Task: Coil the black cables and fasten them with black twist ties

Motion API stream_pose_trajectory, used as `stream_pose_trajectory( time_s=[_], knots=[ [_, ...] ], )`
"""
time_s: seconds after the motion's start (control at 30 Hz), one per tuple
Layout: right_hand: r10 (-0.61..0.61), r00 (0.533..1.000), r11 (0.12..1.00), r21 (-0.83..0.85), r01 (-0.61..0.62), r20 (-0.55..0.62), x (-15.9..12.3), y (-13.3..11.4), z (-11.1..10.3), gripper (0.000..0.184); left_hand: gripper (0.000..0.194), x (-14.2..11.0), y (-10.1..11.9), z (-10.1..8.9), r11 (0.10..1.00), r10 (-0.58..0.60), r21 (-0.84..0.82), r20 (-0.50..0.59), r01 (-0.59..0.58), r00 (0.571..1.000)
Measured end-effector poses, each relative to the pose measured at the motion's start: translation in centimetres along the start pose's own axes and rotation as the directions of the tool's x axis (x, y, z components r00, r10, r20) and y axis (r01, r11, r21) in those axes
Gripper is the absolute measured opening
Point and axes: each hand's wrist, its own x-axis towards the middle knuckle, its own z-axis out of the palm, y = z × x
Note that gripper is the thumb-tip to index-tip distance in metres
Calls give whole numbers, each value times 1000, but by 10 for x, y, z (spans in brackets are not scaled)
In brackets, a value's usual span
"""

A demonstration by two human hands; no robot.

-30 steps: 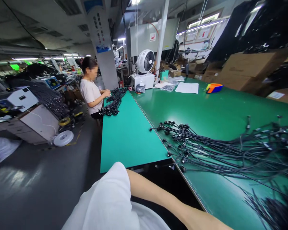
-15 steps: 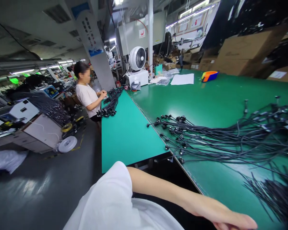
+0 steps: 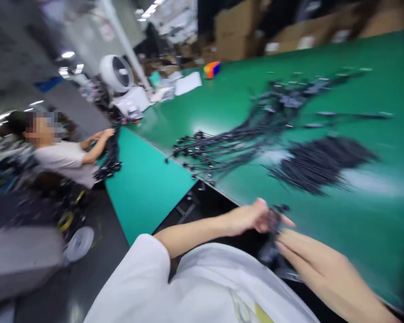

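Observation:
In front of my white shirt, at the table's near edge, my two hands meet. My left hand is closed on some black cables, blurred by motion, with dark ends sticking up above the fingers. My right hand comes in from the right and is closed round the same cables, one finger pointing out. The cables' lower part hangs below the hands, in front of the dark gap. Beyond, a long bundle of black cables with plugs lies across the green table.
To the right lies a pile of thin black cables. A lighter green board extends left, where a co-worker handles black cables. A white fan, paper sheets and an orange-blue holder stand at the back.
My view has swung to the right and tilted. My left hand has come up into view, and my right hand has appeared, both now at black cables.

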Motion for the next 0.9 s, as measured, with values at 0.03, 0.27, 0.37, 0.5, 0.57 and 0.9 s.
stream_pose_trajectory(
  time_s=[0.03, 0.27, 0.37, 0.5, 0.57, 0.9],
  knots=[
    [43, 997, 997, 54, -47, 64, -5, -4, 5, 37, 77, -4, 6, -1, 999, 51, 6, -84, -51, 995],
    [318, 942, 936, 190, -295, -104, 4, 9, -23, 38, 72, -29, 16, 10, 854, 301, 335, 307, -399, 903],
    [251, 935, 966, 125, -226, -251, -4, 8, -28, 37, 73, -11, -2, 19, 950, 178, 228, 159, -212, 971],
    [105, 933, 992, -30, -122, -345, -19, 4, -16, 29, 77, 10, -7, 30, 987, 57, -154, 36, -51, 998],
    [61, 926, 986, -124, -115, -372, -26, 8, -12, 29, 68, 16, 0, 32, 981, 54, -187, 48, -44, 997],
    [112, 913, 959, -197, -202, -392, -34, 44, -19, 27, 57, 43, 2, 48, 986, 0, -169, 35, 6, 999]
  ],
)
